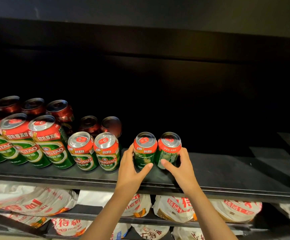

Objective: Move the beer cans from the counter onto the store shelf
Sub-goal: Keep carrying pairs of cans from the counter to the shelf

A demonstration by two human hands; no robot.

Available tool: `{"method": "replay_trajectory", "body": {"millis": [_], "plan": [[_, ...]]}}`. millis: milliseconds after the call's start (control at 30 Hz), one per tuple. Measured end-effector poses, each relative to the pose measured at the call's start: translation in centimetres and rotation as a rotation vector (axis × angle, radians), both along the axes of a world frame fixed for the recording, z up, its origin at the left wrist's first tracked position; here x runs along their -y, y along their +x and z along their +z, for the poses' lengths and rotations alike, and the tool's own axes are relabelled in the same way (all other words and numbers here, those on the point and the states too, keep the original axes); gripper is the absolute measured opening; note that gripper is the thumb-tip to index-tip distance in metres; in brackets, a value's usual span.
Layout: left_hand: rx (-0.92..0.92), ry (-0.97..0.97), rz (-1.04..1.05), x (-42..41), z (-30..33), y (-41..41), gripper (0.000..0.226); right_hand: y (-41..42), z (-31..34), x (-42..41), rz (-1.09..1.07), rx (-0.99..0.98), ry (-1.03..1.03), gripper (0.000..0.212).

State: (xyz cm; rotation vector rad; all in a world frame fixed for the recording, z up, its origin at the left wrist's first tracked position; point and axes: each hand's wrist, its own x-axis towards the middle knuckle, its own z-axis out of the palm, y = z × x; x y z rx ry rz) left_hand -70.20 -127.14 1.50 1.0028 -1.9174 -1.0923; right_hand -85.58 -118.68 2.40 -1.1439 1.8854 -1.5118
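1. 2 short beer cans are held upright on the black shelf point(210, 172), 1 in each hand, touching or very nearly touching each other.
2. The left hand point(132, 170) is wrapped around the left can point(145, 149): the thumb lies across the front of the label and the fingers reach behind the can's far side. A firm hold is judged.
3. The right hand point(180, 167) is wrapped around the right can point(168, 149) in mirror fashion, thumb on the front, fingers curled around the outer side.
4. Whether the can bases are fully seated on the shelf cannot be told; the bottoms are hidden by the thumbs.
5. Just beyond the left hand's outer side, a row of 2 short cans point(95, 151) is seen, then taller cans point(35, 144) further out. A dark back row of cans point(61, 110) stands behind them.
6. Beyond the right hand's outer side, only bare shelf is seen.
7. Below both wrists, white printed bags point(177, 208) are stacked on lower shelves.
8. Risks, as judged:
   - A neighbouring short can could be knocked by the left knuckles if the pair is slid sideways.
   - Either can could be tipped if released before the base sits flat.
   - A can left near the front edge could be dragged off as the thumbs are withdrawn.
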Motion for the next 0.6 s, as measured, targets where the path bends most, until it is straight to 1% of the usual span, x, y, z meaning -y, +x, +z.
{"method": "replay_trajectory", "body": {"millis": [67,167,300,367,500,600], "plan": [[0.017,-0.016,-0.014,-0.03,-0.05,0.09,0.069,-0.09,0.02,-0.04,0.017,0.008,0.000,0.050],[0.003,0.017,-0.029,-0.07,-0.06,0.16,0.066,-0.02,0.20,-0.02,0.020,0.047,-0.008,0.053],[-0.029,0.038,-0.005,-0.03,-0.09,0.15,0.065,0.23,0.15,0.03,-0.008,0.066,-0.014,0.072],[-0.028,0.035,0.001,0.08,-0.26,0.09,0.066,0.25,0.09,0.00,-0.010,0.051,0.007,0.071],[0.004,-0.034,-0.035,0.16,-0.34,0.16,0.063,0.02,0.02,-0.02,0.026,0.056,0.022,0.060],[-0.007,-0.003,-0.052,0.09,-0.22,0.23,0.062,0.03,0.01,0.02,0.019,0.062,0.003,0.061]]}}
